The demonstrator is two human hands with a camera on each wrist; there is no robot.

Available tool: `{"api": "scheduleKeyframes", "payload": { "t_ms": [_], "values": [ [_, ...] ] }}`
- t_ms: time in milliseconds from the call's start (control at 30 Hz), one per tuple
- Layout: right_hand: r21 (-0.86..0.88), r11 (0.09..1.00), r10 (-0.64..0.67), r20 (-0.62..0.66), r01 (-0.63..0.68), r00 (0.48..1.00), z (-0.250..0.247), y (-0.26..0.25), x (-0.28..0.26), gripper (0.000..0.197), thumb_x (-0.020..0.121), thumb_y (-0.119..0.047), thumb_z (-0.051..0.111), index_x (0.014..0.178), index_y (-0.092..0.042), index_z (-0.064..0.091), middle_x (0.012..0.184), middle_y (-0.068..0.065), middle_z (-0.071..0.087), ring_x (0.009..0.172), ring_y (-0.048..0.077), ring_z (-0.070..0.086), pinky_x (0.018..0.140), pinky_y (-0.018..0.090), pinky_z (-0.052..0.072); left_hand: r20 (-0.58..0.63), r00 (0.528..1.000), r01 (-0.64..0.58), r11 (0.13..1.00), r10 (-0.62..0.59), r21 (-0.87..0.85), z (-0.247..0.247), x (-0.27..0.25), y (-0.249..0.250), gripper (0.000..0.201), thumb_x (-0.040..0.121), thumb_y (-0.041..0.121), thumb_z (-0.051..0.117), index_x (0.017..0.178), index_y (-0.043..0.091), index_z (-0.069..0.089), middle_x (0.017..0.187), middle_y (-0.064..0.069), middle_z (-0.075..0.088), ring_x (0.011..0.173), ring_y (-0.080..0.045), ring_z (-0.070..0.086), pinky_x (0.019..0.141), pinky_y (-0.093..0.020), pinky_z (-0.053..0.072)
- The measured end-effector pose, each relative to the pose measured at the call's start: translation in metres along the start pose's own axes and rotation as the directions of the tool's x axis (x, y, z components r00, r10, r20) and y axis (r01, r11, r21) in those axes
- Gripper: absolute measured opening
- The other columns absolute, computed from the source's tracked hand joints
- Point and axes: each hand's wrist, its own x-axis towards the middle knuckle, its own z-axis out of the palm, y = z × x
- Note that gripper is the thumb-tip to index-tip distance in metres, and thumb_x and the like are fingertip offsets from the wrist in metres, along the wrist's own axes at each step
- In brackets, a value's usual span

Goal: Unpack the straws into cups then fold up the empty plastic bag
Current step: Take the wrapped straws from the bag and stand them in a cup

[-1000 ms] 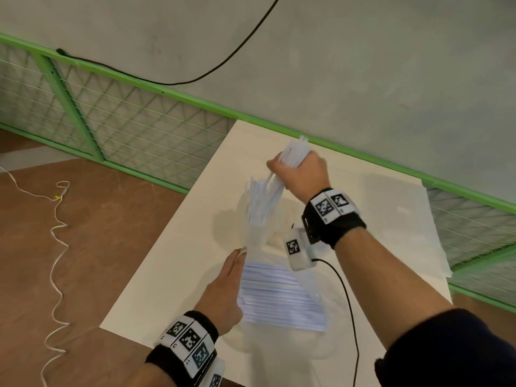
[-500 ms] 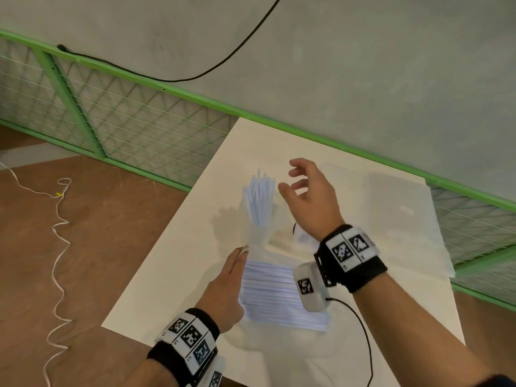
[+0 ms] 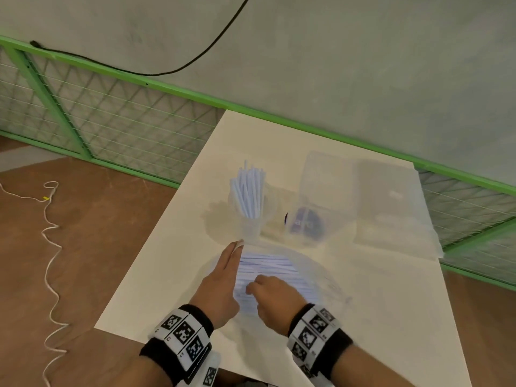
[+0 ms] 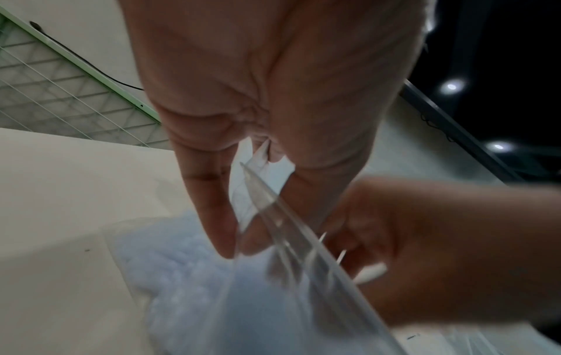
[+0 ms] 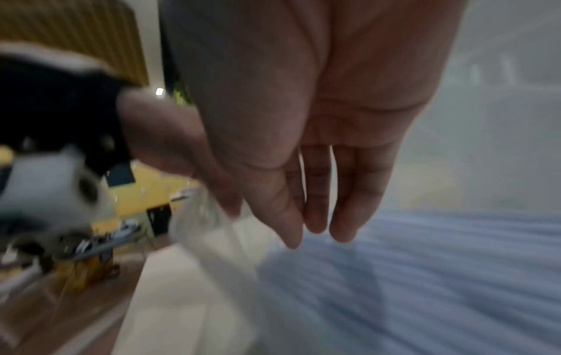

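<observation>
1. The white rectangular table (image 3: 167, 275) carries everything, and it stands beside a green metal mesh fence (image 3: 92, 121) under a grey wall.
2. A clear soft plastic bag (image 3: 321, 277) lies flat on the near part of the table. Many white paper-wrapped straws (image 3: 268, 266) remain inside it, lying crosswise in a flat layer.
3. A second clear plastic packet (image 3: 315, 208) with a dark printed label stands or leans just behind the bag. What it holds is too hazy to tell.
4. A clear plastic cup (image 3: 251, 230) stands upright just beyond the bag and is already packed with a bunch of upright white straws (image 3: 248, 191).
5. The left hand (image 3: 223, 283) lies along the bag's left edge with long fingers. The left wrist view shows the thumb and fingers pinching the bag's clear mouth to keep it open.
6. The right hand (image 3: 270, 294) is at the bag's mouth over the straws, fingers loosely extended and holding nothing that I can see. Blur hides whether the fingertips touch the straws.
7. The step in hand looks like fetching another bunch, so unpacking seems roughly midway and folding is not begun.
8. Next the right hand needs to close round a bundle and draw it out while the left keeps the bag's mouth wide.
9. No second cup can be made out. The right wrist view is smeared.
</observation>
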Motion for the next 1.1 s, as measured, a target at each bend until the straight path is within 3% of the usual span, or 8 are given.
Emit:
{"api": "scheduleKeyframes", "payload": {
  "t_ms": [100, 200, 400, 600, 700, 767, 933, 1100],
  "values": [
    [-0.115, 0.993, 0.032, -0.021, -0.034, 0.999, 0.021, -0.003, 0.001, 0.033, 0.082, -0.002, 0.058, 0.115, -0.005, 0.058, 0.108, 0.015, 0.058, 0.094, 0.036, 0.057, 0.070, 0.040, 0.044, -0.013, 1.000, -0.014, 1.000, 0.015, 0.012, 0.002, -0.001, 0.000, 0.113, 0.072, -0.005, 0.058, 0.153, 0.037, -0.007, 0.157, 0.026, -0.013, 0.117, -0.021, 0.055, 0.082, -0.032, 0.055],
    [-0.204, 0.976, 0.074, -0.034, -0.079, 0.997, 0.034, -0.007, 0.001, 0.033, 0.044, -0.013, 0.083, 0.072, -0.017, 0.065, 0.066, 0.001, 0.059, 0.055, 0.022, 0.059, 0.048, 0.027, 0.039, -0.026, 1.000, -0.015, 1.000, 0.016, 0.013, 0.004, -0.004, 0.000, 0.112, 0.073, -0.005, 0.058, 0.153, 0.038, -0.009, 0.158, 0.025, -0.012, 0.124, -0.018, 0.050, 0.086, -0.029, 0.053],
    [-0.237, 0.959, 0.132, -0.119, -0.157, 0.984, 0.049, -0.008, 0.006, 0.036, 0.031, -0.019, 0.088, 0.056, -0.021, 0.062, 0.051, -0.003, 0.055, 0.046, 0.019, 0.054, 0.045, 0.028, 0.044, -0.026, 1.000, -0.002, 1.000, 0.002, 0.029, 0.005, -0.007, -0.001, 0.113, 0.073, -0.006, 0.057, 0.152, 0.038, -0.011, 0.158, 0.026, -0.014, 0.124, -0.019, 0.050, 0.087, -0.030, 0.053],
    [-0.234, 0.954, 0.156, -0.145, -0.187, 0.977, 0.051, -0.011, 0.007, 0.031, 0.037, -0.017, 0.087, 0.053, -0.019, 0.060, 0.050, -0.001, 0.054, 0.048, 0.021, 0.054, 0.049, 0.033, 0.046, -0.035, 0.999, -0.011, 0.999, 0.012, 0.032, 0.004, -0.007, 0.000, 0.113, 0.073, -0.005, 0.058, 0.153, 0.036, -0.009, 0.158, 0.023, -0.011, 0.124, -0.020, 0.050, 0.086, -0.031, 0.054],
    [-0.279, 0.944, 0.155, -0.103, -0.178, 0.983, 0.046, -0.016, 0.004, 0.009, 0.072, -0.014, 0.071, 0.080, -0.015, 0.067, 0.078, 0.005, 0.066, 0.078, 0.028, 0.061, 0.072, 0.043, 0.048, -0.032, 0.999, -0.010, 1.000, 0.011, 0.022, 0.004, -0.007, 0.002, 0.113, 0.074, -0.005, 0.059, 0.153, 0.036, -0.010, 0.159, 0.023, -0.012, 0.127, -0.017, 0.047, 0.087, -0.027, 0.053],
    [-0.287, 0.943, 0.155, -0.066, -0.167, 0.986, 0.048, -0.013, 0.004, 0.015, 0.088, -0.010, 0.053, 0.100, -0.010, 0.063, 0.100, 0.010, 0.065, 0.098, 0.032, 0.055, 0.087, 0.046, 0.040, -0.033, 0.999, -0.012, 1.000, 0.012, 0.015, 0.004, -0.008, 0.002, 0.113, 0.074, -0.005, 0.059, 0.153, 0.036, -0.010, 0.158, 0.024, -0.012, 0.130, -0.015, 0.045, 0.088, -0.025, 0.052],
    [-0.290, 0.936, 0.213, 0.014, -0.200, 0.977, 0.043, -0.016, 0.002, 0.010, 0.071, -0.015, 0.074, 0.076, -0.015, 0.065, 0.075, 0.004, 0.064, 0.076, 0.028, 0.059, 0.071, 0.044, 0.046, -0.043, 0.999, -0.015, 1.000, 0.016, 0.006, 0.003, -0.006, 0.001, 0.113, 0.072, -0.005, 0.059, 0.153, 0.036, -0.009, 0.158, 0.025, -0.012, 0.133, -0.014, 0.041, 0.088, -0.026, 0.052],
    [-0.299, 0.939, 0.154, -0.072, -0.168, 0.986, 0.050, -0.014, 0.004, 0.019, 0.094, -0.010, 0.047, 0.106, -0.007, 0.062, 0.109, 0.011, 0.060, 0.107, 0.034, 0.049, 0.093, 0.049, 0.035, -0.043, 0.999, -0.022, 1.000, 0.022, -0.002, 0.004, -0.007, 0.001, 0.113, 0.072, -0.006, 0.059, 0.153, 0.035, -0.009, 0.158, 0.024, -0.013, 0.133, -0.013, 0.041, 0.084, -0.021, 0.051]
  ]
}}
